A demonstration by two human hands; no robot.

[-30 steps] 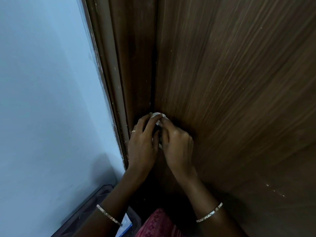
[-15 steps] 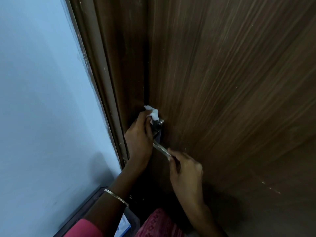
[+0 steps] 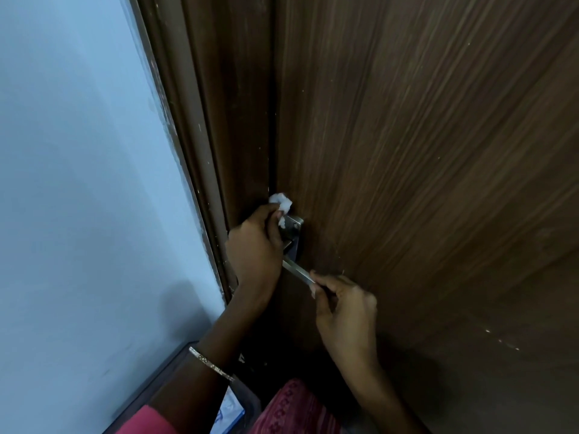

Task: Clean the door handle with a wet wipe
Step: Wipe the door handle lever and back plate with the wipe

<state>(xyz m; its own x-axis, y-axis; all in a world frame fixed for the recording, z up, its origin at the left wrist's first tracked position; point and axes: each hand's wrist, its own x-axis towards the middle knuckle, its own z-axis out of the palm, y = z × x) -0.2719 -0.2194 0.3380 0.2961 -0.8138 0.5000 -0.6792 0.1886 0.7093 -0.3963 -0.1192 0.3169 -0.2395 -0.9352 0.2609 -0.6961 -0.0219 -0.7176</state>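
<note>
A metal lever door handle (image 3: 298, 270) with a silver backplate (image 3: 294, 230) sits on the dark wooden door (image 3: 423, 170). My left hand (image 3: 255, 245) holds a crumpled white wet wipe (image 3: 281, 204) against the top of the backplate, near the door's edge. My right hand (image 3: 344, 311) pinches the free end of the lever between thumb and fingers, lower right of the plate. The left hand hides the lever's base and part of the plate.
The brown door frame (image 3: 194, 145) runs down the left of the door, with a pale blue wall (image 3: 78, 183) beyond it. A dark box edge (image 3: 156, 377) and a blue-white packet (image 3: 228, 411) lie low by the wall.
A second ago both hands were clasped together over the handle with the wipe. The right hand has dropped to the lever's end, and the left hand keeps the wipe at the plate's top.
</note>
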